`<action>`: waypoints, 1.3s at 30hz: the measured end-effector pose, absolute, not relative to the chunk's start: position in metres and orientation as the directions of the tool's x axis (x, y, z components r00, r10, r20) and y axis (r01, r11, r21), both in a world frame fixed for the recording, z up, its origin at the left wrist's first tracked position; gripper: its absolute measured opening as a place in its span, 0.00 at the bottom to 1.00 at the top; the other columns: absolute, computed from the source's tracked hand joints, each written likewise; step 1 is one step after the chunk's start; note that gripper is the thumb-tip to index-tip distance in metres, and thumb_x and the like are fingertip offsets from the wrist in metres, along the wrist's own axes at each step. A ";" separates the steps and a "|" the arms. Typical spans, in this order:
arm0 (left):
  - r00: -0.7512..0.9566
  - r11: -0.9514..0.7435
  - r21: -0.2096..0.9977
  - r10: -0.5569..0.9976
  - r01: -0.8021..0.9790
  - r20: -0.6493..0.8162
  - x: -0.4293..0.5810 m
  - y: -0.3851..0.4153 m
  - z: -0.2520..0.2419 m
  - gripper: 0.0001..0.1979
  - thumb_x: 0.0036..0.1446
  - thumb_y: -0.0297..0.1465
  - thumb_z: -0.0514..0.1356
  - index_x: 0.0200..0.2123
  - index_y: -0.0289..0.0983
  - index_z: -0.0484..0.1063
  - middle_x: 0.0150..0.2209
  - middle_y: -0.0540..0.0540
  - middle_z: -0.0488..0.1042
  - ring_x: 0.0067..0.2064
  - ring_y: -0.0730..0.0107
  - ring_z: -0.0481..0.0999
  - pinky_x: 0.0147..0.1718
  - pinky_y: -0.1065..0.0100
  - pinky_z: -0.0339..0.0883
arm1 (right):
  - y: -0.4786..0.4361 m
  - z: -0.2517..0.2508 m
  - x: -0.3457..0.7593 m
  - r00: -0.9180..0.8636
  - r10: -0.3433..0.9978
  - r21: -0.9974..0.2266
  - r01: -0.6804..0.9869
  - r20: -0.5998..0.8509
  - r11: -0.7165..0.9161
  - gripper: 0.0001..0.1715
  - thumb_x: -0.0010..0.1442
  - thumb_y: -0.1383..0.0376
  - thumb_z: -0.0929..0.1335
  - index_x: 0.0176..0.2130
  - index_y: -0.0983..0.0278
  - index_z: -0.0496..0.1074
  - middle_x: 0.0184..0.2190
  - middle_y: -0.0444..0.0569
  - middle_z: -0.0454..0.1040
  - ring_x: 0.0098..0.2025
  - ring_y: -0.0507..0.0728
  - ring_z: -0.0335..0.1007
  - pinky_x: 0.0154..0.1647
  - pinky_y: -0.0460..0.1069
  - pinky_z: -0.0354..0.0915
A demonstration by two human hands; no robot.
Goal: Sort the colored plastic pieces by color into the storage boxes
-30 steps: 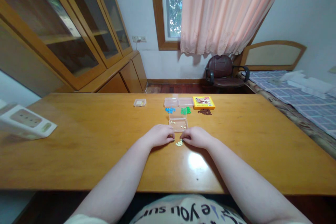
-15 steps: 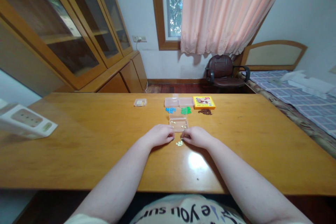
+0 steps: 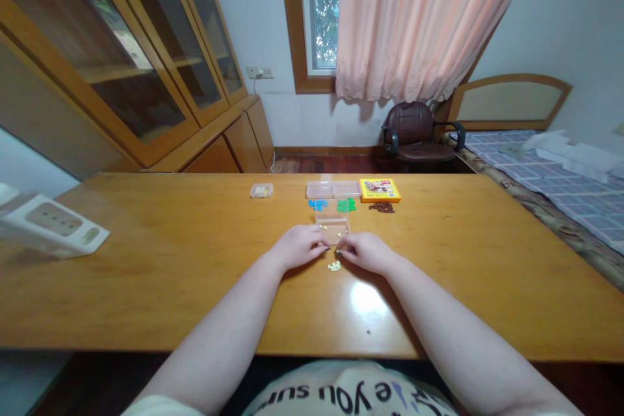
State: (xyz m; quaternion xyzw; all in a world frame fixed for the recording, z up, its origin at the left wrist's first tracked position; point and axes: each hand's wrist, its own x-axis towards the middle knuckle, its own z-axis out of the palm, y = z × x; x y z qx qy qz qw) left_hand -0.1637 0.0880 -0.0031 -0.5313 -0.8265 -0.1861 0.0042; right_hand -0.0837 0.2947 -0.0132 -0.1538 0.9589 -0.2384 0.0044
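Note:
A small clear plastic box [image 3: 332, 231] stands with its lid up in front of me, a few pale yellow pieces inside. My left hand [image 3: 303, 246] is at the box's near left corner, fingers closed together; whatever they hold is too small to make out. At the near right corner, my right hand [image 3: 363, 251] has thumb and fingers in a pinch, and what is between them cannot be made out. A little pile of pale yellow pieces [image 3: 334, 266] lies on the table between my hands and nearer to me.
Behind the box lie blue pieces [image 3: 318, 205], green pieces [image 3: 346, 205] and brown pieces [image 3: 381, 208]. Clear containers [image 3: 319, 190] and a yellow box [image 3: 380, 190] stand at the back. Farther left are another small clear box [image 3: 261, 191] and a white object [image 3: 58, 224].
Both hands have moved slightly away from me, from beside the pale pile to the box's near edge. My left fingers have shifted right, closer to the right hand.

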 end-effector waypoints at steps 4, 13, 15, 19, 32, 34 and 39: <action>-0.360 0.316 0.282 0.925 0.906 0.122 -0.158 0.086 0.001 0.07 0.57 0.33 0.58 0.34 0.42 0.76 0.33 0.50 0.74 0.34 0.72 0.72 0.33 0.72 0.62 | 0.299 -0.013 -0.086 -0.973 -0.180 -0.488 -0.229 0.145 0.842 0.10 0.59 0.63 0.65 0.38 0.61 0.75 0.31 0.47 0.77 0.31 0.52 0.70 0.33 0.45 0.59; -0.545 0.472 0.333 0.821 0.816 0.171 -0.159 0.090 0.002 0.05 0.55 0.32 0.59 0.36 0.40 0.71 0.36 0.50 0.73 0.36 0.71 0.72 0.35 0.71 0.62 | 0.303 -0.014 -0.092 -0.992 0.048 -0.511 -0.020 0.120 0.859 0.17 0.60 0.59 0.63 0.46 0.62 0.72 0.27 0.47 0.75 0.28 0.53 0.68 0.32 0.46 0.59; -0.613 0.531 0.349 0.766 0.773 0.192 -0.161 0.090 0.001 0.04 0.56 0.31 0.58 0.35 0.40 0.71 0.36 0.50 0.72 0.35 0.71 0.71 0.35 0.71 0.62 | 0.302 -0.013 -0.091 -0.992 0.036 -0.520 -0.034 0.124 0.854 0.17 0.61 0.59 0.63 0.46 0.62 0.72 0.27 0.46 0.75 0.28 0.53 0.68 0.31 0.45 0.59; -0.712 0.595 0.419 0.669 0.686 0.215 -0.166 0.092 -0.004 0.04 0.56 0.31 0.57 0.33 0.39 0.70 0.34 0.50 0.72 0.35 0.71 0.71 0.35 0.70 0.62 | 0.300 -0.012 -0.088 -0.993 -0.034 -0.524 -0.087 0.110 0.848 0.16 0.61 0.61 0.62 0.45 0.61 0.73 0.27 0.46 0.76 0.28 0.52 0.68 0.31 0.45 0.58; -0.622 0.513 0.394 0.749 0.763 0.229 -0.168 0.088 -0.007 0.09 0.58 0.32 0.56 0.40 0.42 0.74 0.38 0.48 0.72 0.38 0.71 0.72 0.38 0.71 0.63 | 0.305 -0.004 -0.084 -0.969 -0.230 -0.464 -0.244 0.089 0.852 0.13 0.59 0.61 0.63 0.32 0.63 0.75 0.26 0.46 0.75 0.27 0.50 0.65 0.28 0.44 0.54; -0.509 0.415 0.395 0.844 0.820 0.169 -0.164 0.086 -0.003 0.07 0.56 0.33 0.58 0.37 0.42 0.74 0.37 0.49 0.73 0.38 0.71 0.72 0.37 0.72 0.63 | 0.308 -0.001 -0.083 -0.969 -0.237 -0.446 -0.242 0.067 0.862 0.12 0.58 0.61 0.64 0.31 0.63 0.75 0.26 0.46 0.75 0.27 0.50 0.65 0.28 0.44 0.53; -0.373 0.338 0.385 0.928 0.859 0.018 -0.153 0.089 0.007 0.07 0.50 0.35 0.63 0.34 0.41 0.74 0.34 0.52 0.75 0.35 0.72 0.73 0.32 0.74 0.62 | 0.311 0.004 -0.082 -0.972 -0.237 -0.400 -0.218 0.002 0.890 0.11 0.56 0.61 0.65 0.34 0.60 0.76 0.29 0.46 0.77 0.29 0.52 0.68 0.29 0.45 0.55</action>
